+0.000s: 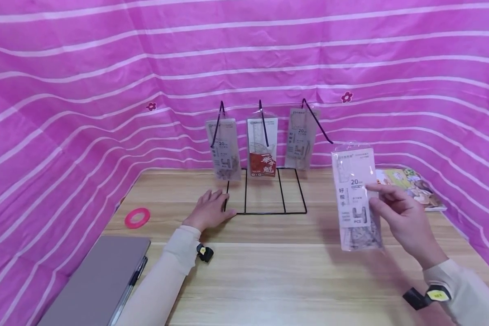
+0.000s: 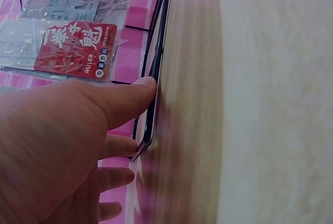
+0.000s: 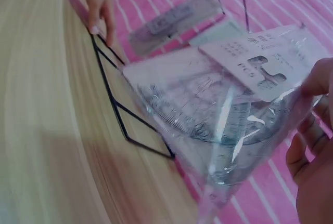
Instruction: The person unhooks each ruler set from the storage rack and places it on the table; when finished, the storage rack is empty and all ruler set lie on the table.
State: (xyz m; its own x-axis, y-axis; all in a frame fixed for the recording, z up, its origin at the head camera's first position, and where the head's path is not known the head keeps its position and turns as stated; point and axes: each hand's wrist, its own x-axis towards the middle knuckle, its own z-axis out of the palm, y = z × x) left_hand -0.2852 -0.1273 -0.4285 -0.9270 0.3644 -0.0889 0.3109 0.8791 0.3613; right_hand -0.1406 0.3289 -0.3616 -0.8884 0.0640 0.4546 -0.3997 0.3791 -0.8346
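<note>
Three thin black hooks (image 1: 264, 123) stand out at the upper centre of the head view, each with a flat clear packet on it: a left-hand packet (image 1: 224, 158), a red-and-white packet (image 1: 262, 164) in the middle, and a right-hand packet (image 1: 299, 142). Behind them hangs a pink striped cloth (image 1: 228, 54). Below them the rack's wire base (image 1: 275, 213) lies on the wooden table (image 1: 269, 280). A pink ring (image 1: 130, 224) sits left of centre, a grey flat case (image 1: 98, 276) fills the lower left, and a printed booklet (image 1: 417, 188) lies at the right, partly covered by the right hand (image 1: 407, 217).

The held packet (image 1: 356, 199) is right of centre, upright and slightly tilted, its top edge close by the tip of the right hook; whether the two touch cannot be told. The right-hand packet already hangs farther back on that same hook. In the right wrist view the held packet spreads across the middle, hiding parts of the base and of the hanging packets.

The right hand pinches the held packet at its right edge, about midway down, thumb and forefinger close together, most of the packet extending leftward from them. The left hand (image 1: 209, 209), fingers spread and fairly straight, touches the front left corner of the base.
</note>
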